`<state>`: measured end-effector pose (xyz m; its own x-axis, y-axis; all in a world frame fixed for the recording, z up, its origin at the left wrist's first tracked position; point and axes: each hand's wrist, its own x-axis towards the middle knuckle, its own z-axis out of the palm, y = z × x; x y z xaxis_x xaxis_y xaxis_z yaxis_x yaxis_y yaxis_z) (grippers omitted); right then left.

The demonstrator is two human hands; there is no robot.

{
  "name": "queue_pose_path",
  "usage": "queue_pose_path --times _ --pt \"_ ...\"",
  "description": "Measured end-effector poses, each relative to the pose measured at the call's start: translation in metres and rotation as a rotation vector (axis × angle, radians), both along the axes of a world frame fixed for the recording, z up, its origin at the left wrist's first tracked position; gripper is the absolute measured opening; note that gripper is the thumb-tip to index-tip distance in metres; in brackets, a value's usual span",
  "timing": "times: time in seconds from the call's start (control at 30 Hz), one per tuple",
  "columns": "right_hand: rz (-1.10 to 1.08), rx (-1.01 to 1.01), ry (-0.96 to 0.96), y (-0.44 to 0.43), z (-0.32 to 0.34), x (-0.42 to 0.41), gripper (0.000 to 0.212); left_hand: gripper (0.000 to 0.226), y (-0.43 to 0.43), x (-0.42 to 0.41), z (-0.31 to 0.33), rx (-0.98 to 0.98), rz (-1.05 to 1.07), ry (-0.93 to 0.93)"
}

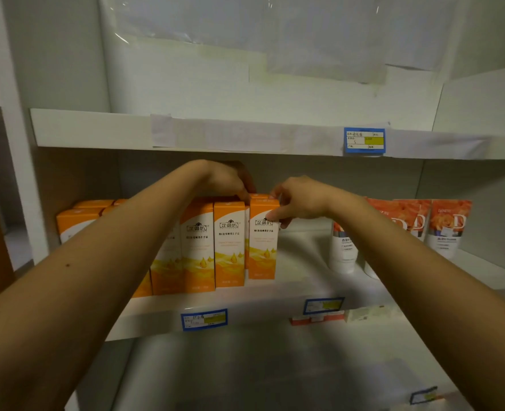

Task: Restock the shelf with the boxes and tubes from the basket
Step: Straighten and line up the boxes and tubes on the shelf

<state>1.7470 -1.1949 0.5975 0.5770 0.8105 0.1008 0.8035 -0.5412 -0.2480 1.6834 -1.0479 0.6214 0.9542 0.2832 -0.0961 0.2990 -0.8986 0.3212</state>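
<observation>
The rightmost orange box [262, 247] stands upright at the end of the row of boxes [199, 244] on the middle shelf [301, 262], and the right hand [301, 200] pinches its top right corner between thumb and curled fingers. The left hand [227, 180] arches over the neighbouring box tops. Its fingertips are hidden behind them, so its grip cannot be told, and the right forearm covers part of the tubes [450, 226].
</observation>
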Motion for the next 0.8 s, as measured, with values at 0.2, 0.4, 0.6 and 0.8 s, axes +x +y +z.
queue_pose_path --times 0.2,0.4,0.6,0.8 --pt "0.080 -0.006 0.110 -0.005 0.004 0.005 0.037 0.039 -0.002 -0.002 0.004 0.012 -0.016 0.030" --pt "0.105 0.058 0.020 -0.003 -0.001 0.002 0.041 0.039 -0.003 -0.002 0.006 0.027 -0.017 0.038" --pt "0.084 0.161 0.061 -0.033 0.004 0.011 0.048 0.043 -0.002 0.006 -0.002 0.064 -0.001 -0.046" --pt "-0.068 0.193 -0.158 -0.090 0.017 0.039 0.029 0.043 -0.030 0.014 -0.006 0.162 -0.120 -0.205"
